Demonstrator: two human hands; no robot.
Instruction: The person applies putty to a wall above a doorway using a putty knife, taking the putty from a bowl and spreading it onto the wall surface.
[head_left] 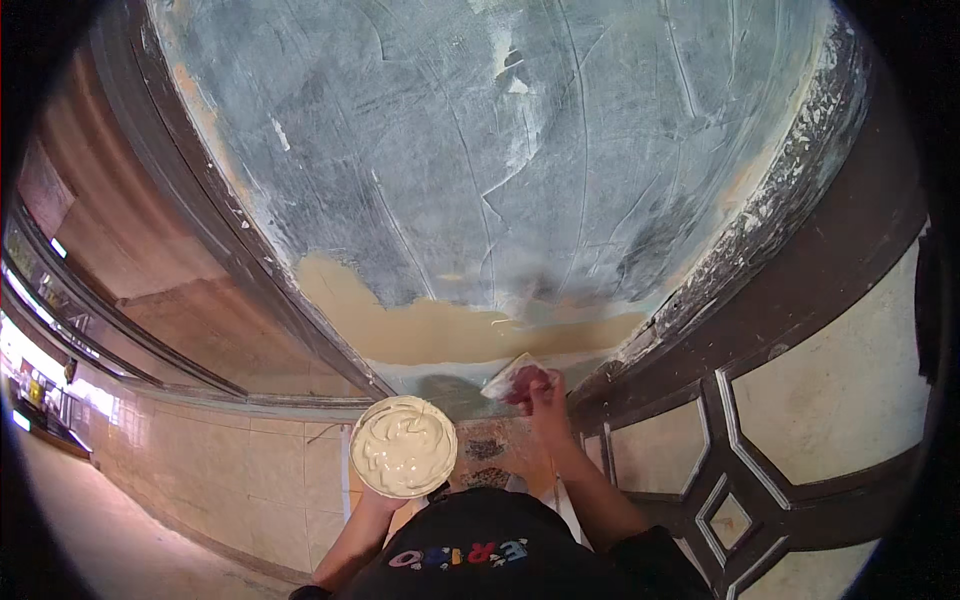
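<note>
Cradled from beneath in my left hand (376,502) is a round tub of cream-coloured putty (404,447), its surface swirled and wet. Most of those fingers are hidden under the tub. My right hand (544,394) is closed around a putty scraper (512,380) with a dark red body and a pale, smeared edge. The scraper is at the lower part of the wall, just below a fresh tan band of putty (430,335); whether its edge touches the wall I cannot tell. Above the band, the grey-blue wall (400,160) shows scratches, ridges and white patches.
Dark wooden trim with flaking paint (770,190) borders the wall on the right, beside a dark panelled door (780,420) with pale panels. A brown frame (200,170) runs along the left. Cream tiles (260,460) line the lower left.
</note>
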